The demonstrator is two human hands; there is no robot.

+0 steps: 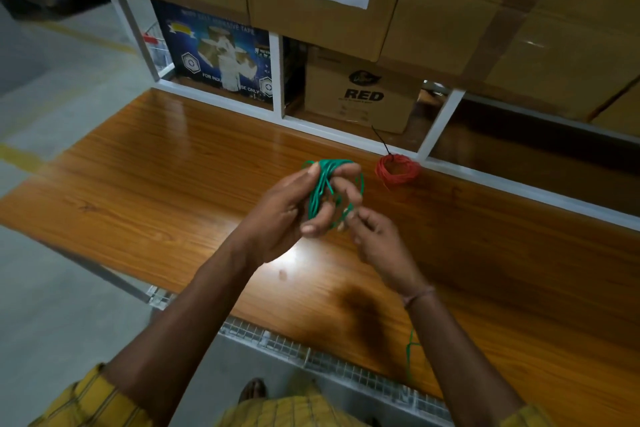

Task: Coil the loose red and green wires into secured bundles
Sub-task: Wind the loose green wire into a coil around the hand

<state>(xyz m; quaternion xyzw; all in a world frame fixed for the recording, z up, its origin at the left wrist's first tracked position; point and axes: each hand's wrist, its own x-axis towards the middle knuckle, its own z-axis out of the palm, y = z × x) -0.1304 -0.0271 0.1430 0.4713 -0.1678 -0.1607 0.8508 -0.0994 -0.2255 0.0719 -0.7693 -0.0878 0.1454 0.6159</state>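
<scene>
Looping around the spread fingers of the left hand (294, 208), the green wire (323, 189) forms a coil held above the wooden table (138, 184). The right hand (379, 241), just right of it, pinches a strand at the coil's near edge. Farther right, the red wire bundle (398, 170) lies on the table, cinched by a black cable tie (381, 140).
</scene>
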